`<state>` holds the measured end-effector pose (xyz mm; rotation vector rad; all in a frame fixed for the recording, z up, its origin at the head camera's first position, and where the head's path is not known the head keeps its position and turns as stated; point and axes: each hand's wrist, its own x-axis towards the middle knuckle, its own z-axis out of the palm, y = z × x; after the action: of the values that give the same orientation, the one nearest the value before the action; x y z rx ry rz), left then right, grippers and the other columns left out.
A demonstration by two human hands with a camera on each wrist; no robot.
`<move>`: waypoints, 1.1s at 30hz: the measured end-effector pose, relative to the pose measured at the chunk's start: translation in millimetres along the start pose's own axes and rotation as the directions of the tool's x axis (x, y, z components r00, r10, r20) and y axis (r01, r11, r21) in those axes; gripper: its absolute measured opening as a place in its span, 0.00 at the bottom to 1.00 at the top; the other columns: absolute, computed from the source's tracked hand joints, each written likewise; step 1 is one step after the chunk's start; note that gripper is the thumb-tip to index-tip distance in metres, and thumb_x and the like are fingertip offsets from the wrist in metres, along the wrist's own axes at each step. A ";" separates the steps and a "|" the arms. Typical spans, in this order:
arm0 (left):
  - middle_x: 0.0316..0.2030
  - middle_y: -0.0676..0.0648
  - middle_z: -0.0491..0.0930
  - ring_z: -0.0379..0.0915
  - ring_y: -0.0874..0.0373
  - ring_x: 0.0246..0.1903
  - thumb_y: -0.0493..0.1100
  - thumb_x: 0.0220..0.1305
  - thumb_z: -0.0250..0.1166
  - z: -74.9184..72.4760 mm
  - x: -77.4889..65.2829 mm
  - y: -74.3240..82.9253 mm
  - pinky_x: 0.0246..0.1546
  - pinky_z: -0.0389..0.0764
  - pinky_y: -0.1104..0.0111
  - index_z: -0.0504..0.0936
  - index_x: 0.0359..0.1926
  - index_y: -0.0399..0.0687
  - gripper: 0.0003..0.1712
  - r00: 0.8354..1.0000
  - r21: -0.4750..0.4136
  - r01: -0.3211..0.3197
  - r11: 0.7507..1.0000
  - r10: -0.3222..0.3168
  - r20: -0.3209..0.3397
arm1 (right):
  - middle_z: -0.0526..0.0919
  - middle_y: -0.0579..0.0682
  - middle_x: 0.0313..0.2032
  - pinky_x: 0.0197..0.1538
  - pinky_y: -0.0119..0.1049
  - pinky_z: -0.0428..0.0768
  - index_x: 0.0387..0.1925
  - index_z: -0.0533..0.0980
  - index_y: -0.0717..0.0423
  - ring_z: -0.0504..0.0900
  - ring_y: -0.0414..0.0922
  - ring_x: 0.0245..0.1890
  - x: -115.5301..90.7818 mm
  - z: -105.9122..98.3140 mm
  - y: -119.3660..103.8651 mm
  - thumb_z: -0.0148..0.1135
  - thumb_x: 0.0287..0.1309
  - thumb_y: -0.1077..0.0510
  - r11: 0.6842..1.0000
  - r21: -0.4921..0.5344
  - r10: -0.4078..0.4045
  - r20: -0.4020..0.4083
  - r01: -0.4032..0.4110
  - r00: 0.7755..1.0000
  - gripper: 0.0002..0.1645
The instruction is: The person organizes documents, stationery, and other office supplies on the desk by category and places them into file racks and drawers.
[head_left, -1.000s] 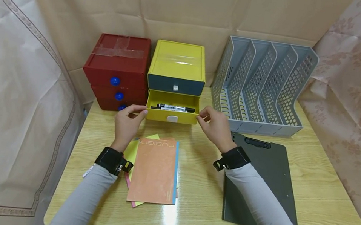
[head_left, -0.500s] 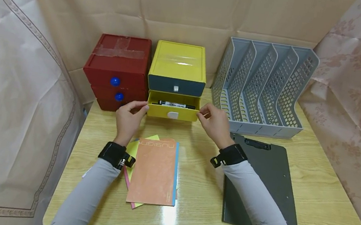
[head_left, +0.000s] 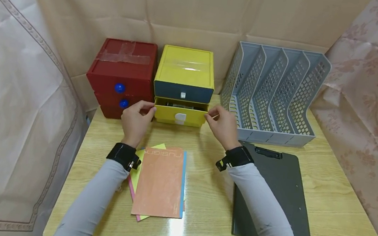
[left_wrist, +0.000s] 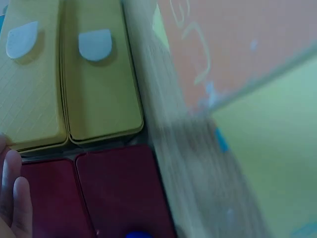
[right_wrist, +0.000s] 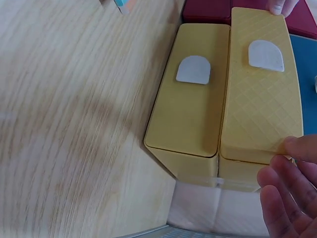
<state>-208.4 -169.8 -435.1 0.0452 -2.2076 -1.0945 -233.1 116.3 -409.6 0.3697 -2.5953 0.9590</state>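
A yellow drawer [head_left: 166,112] with a white tab stands partly out of the yellow cabinet [head_left: 186,66], below its dark blue drawer [head_left: 172,90]. My left hand [head_left: 136,122] pinches the left front corner of the yellow drawer, thumb against its face. At its right front corner my right hand [head_left: 223,127] pinches it the same way; in the right wrist view, this right thumb [right_wrist: 299,148] lies on the drawer's corner. Inside, a dark marker pen [head_left: 180,106] shows only in part behind the drawer front. Another yellow drawer [right_wrist: 183,114] lies flush below.
A red drawer cabinet [head_left: 127,68] with blue knobs adjoins on the left. The grey file rack [head_left: 269,137] stands on the right. Several notebooks [head_left: 160,186] lie stacked in front, and a dark clipboard [head_left: 285,178] lies near the right forearm.
The yellow drawer has slid inward, away from me, with both hands following it. The marker pens inside, plainly seen before, are now mostly hidden.
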 end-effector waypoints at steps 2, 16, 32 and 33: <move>0.27 0.55 0.85 0.76 0.63 0.21 0.51 0.53 0.70 0.0 2.6 1.0 0.22 0.71 0.67 0.86 0.36 0.60 0.08 1.000 0.043 -0.004 0.999 0.004 0.001 | 0.83 0.43 0.26 0.31 0.35 0.78 0.30 0.77 0.47 0.80 0.40 0.27 2.8 2.5 1.6 0.66 0.54 0.50 1.000 0.010 0.004 -0.008 -0.004 1.000 0.08; 0.32 0.54 0.85 0.75 0.62 0.21 0.51 0.58 0.65 12.9 -0.9 0.6 0.20 0.71 0.65 0.87 0.41 0.59 0.10 1.000 0.077 -0.013 0.997 0.013 0.006 | 0.83 0.46 0.29 0.33 0.36 0.79 0.38 0.76 0.51 0.81 0.41 0.28 16.0 14.3 8.6 0.66 0.54 0.51 0.991 0.103 0.089 -0.030 -0.086 0.996 0.12; 0.37 0.57 0.82 0.73 0.64 0.21 0.50 0.60 0.62 23.4 -6.4 -0.5 0.19 0.70 0.66 0.83 0.48 0.60 0.15 0.990 0.089 0.037 0.995 -0.048 0.131 | 0.82 0.46 0.28 0.30 0.36 0.77 0.35 0.81 0.48 0.79 0.40 0.26 19.8 22.7 20.5 0.63 0.57 0.46 0.971 0.203 0.127 -0.006 -0.124 0.992 0.12; 0.36 0.57 0.82 0.72 0.64 0.21 0.50 0.60 0.62 22.1 -5.3 -0.3 0.20 0.70 0.66 0.83 0.48 0.61 0.14 0.989 0.078 0.039 0.996 -0.050 0.139 | 0.82 0.46 0.28 0.31 0.37 0.76 0.34 0.81 0.49 0.79 0.41 0.27 20.8 21.2 19.9 0.63 0.57 0.45 0.974 0.189 0.125 -0.001 -0.123 0.992 0.12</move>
<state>-217.1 -153.0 -447.6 0.0513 -2.3847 -1.0673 -263.9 114.3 -427.6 0.2497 -2.5477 1.2519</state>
